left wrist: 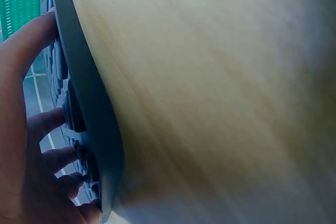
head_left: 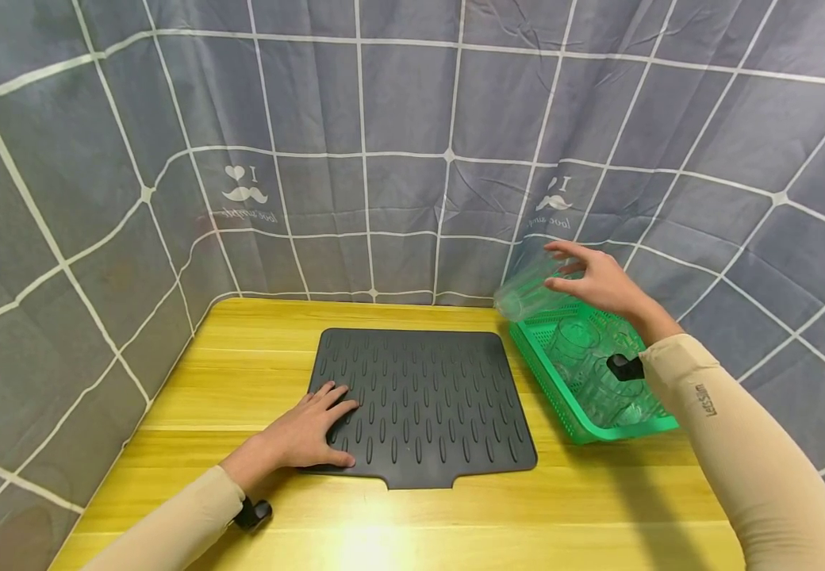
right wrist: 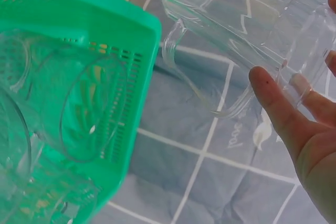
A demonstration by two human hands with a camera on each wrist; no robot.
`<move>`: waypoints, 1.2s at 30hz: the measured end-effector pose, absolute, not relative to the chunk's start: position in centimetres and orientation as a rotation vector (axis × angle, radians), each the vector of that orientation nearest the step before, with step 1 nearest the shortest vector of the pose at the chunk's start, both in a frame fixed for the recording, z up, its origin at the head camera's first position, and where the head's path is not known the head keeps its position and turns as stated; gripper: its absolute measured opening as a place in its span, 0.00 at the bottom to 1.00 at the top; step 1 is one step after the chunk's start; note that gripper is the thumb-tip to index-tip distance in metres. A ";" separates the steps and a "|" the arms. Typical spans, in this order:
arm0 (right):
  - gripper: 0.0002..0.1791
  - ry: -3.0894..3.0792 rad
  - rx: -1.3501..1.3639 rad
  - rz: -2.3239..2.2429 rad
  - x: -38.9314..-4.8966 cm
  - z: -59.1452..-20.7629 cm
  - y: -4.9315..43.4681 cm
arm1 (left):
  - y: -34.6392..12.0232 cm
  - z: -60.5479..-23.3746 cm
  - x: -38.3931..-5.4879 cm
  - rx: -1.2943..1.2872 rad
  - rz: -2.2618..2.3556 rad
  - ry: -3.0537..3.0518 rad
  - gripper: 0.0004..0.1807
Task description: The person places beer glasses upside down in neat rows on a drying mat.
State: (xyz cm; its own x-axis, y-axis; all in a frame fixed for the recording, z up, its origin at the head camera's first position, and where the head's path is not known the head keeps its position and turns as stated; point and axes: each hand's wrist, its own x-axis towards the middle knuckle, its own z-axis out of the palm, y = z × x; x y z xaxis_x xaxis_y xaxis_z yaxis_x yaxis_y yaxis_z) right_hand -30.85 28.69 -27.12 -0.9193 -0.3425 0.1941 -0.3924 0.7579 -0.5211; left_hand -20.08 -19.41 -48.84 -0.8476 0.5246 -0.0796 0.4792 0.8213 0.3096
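A clear pitcher (head_left: 522,295) with a side handle hangs tilted above the far-left corner of the green basket (head_left: 542,371). My right hand (head_left: 601,284) grips it near its upper end; in the right wrist view the thumb (right wrist: 270,90) presses the clear wall, and part of the grip lies outside that frame. On the table, a black ridged mat (head_left: 423,396) lies flat. My left hand (head_left: 305,434) rests on its left edge with spread fingers, and the left wrist view shows those fingers (left wrist: 50,121) touching the ridged top.
Several clear glass vessels (head_left: 575,339) lie inside the basket. Beneath everything is a yellow wooden table (head_left: 255,349). Grey curtains (head_left: 412,103) with white grid lines surround the table's back and sides.
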 end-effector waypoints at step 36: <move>0.32 -2.656 0.591 1.532 -25.6 -32.1 23.4 | -19.7 -48.7 -19.9 0.842 0.402 2.865 0.51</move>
